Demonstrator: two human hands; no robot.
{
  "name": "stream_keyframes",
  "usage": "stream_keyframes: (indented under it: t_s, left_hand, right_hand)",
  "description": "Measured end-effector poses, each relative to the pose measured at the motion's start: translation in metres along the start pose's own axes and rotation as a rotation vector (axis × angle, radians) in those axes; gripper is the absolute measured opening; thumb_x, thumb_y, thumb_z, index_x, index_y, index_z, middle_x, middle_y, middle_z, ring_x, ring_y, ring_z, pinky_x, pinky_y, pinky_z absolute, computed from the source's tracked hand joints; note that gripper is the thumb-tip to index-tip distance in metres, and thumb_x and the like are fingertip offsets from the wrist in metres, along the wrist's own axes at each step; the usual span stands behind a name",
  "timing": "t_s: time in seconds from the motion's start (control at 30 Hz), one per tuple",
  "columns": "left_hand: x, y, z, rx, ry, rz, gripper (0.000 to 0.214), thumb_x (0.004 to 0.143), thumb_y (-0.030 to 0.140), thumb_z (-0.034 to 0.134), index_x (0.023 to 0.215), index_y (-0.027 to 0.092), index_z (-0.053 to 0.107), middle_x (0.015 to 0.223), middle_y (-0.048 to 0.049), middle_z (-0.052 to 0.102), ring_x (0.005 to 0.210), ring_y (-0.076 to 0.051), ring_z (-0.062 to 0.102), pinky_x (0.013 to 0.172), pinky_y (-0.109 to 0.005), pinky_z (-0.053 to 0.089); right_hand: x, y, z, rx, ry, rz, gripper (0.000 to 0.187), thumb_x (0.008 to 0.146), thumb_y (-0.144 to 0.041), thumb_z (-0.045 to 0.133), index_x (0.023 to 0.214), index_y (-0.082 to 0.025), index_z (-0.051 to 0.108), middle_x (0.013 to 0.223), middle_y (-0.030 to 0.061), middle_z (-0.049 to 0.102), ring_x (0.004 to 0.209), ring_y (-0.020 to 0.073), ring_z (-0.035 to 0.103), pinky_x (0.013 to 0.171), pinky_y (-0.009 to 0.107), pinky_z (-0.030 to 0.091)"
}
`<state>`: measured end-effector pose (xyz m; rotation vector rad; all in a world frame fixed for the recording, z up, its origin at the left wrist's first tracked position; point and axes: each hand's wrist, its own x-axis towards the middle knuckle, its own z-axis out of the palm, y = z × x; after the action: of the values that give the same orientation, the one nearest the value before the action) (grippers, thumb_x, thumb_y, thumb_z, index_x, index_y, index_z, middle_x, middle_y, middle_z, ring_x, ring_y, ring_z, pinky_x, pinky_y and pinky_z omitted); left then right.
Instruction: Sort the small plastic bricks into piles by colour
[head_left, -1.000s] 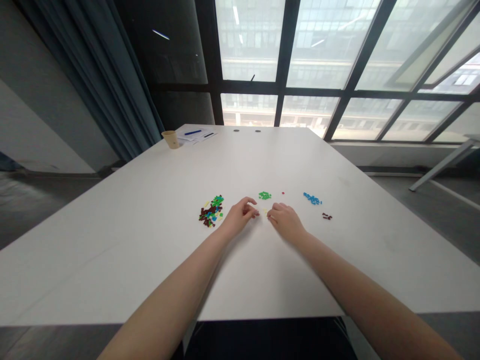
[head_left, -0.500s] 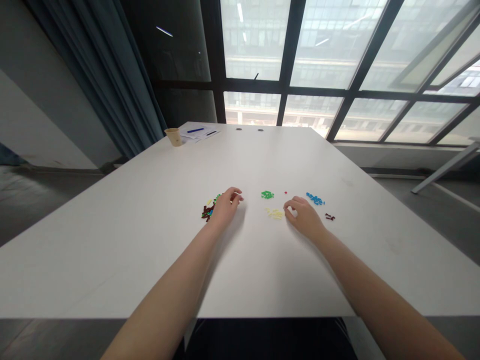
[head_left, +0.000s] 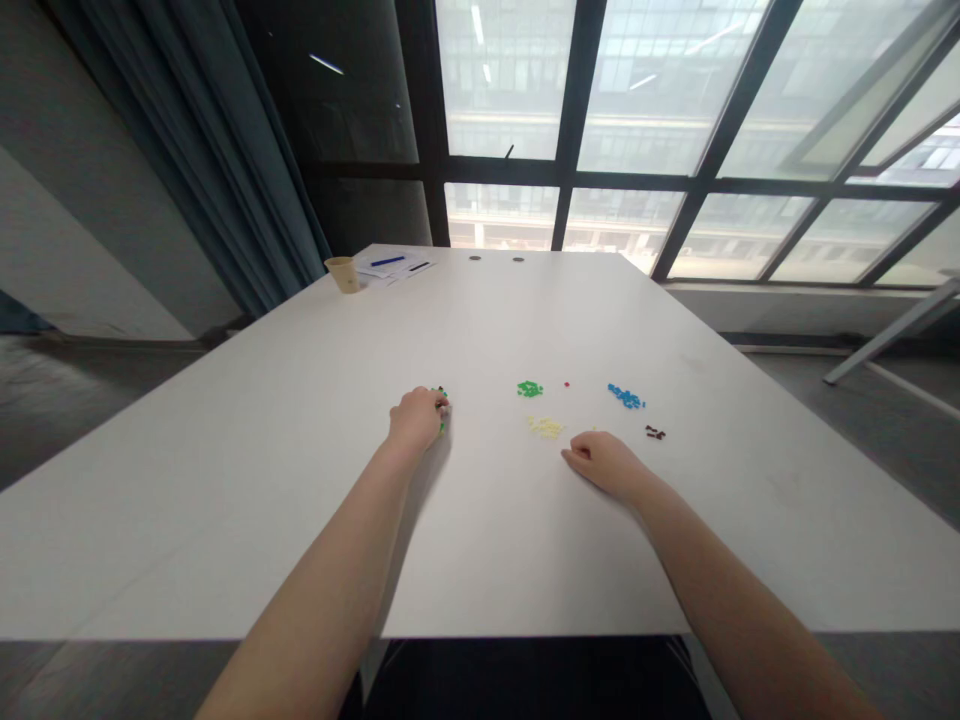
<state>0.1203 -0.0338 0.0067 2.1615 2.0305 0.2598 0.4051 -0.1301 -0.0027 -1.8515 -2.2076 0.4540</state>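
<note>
The left hand [head_left: 416, 420] was curled over tiny green bricks [head_left: 442, 408], though whether it gripped any was hidden. The right hand [head_left: 604, 462] lay loosely open on the white table [head_left: 225, 520], near pale yellow bricks [head_left: 545, 428]

Daylight pours through the far windows [head_left: 502, 80], their panes glaring almost white, while the curtain [head_left: 247, 150] at left falls dim. The pale surface [head_left: 225, 470] glows evenly, a soft shadow [head_left: 435, 470] lies beside the left hand [head_left: 416, 420], and wide-angle distortion bends the edges.
</note>
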Motion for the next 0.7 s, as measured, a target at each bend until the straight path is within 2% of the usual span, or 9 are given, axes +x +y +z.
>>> stream_keyframes:
  t_s: [0.3, 0.57, 0.7]
  left_hand:
    - [0.002, 0.006, 0.003, 0.059, -0.015, 0.018, 0.024, 0.075, 0.026, 0.046, 0.085, 0.024, 0.067, 0.102, -0.0079, 0.062, 0.095, -0.026, 0.056, 0.072, -0.034, 0.045]
    - [-0.008, 0.013, -0.003, 0.139, -0.012, 0.045, 0.025, 0.074, 0.023, 0.040, 0.085, 0.019, 0.063, 0.101, -0.0119, 0.060, 0.093, -0.028, 0.055, 0.067, -0.036, 0.045]
    - [-0.007, 0.012, -0.003, 0.081, 0.018, 0.065, 0.022, 0.071, 0.021, 0.042, 0.080, 0.017, 0.061, 0.093, -0.0120, 0.062, 0.088, -0.027, 0.056, 0.065, -0.033, 0.043]
  right_hand:
    - [-0.001, 0.005, -0.005, 0.077, -0.031, -0.027, 0.033, 0.076, -0.035, 0.040, 0.052, -0.018, 0.025, 0.050, -0.0038, 0.028, 0.050, 0.0089, 0.027, 0.050, 0.024, 0.018]
    - [-0.001, 0.004, -0.008, 0.106, -0.048, -0.028, 0.033, 0.076, -0.035, 0.040, 0.053, -0.018, 0.025, 0.051, -0.0038, 0.029, 0.051, 0.0088, 0.028, 0.050, 0.024, 0.018]
    - [-0.002, 0.004, -0.009, 0.107, -0.053, -0.025, 0.033, 0.077, -0.035, 0.040, 0.053, -0.018, 0.025, 0.051, -0.0039, 0.028, 0.051, 0.0087, 0.027, 0.050, 0.024, 0.018]
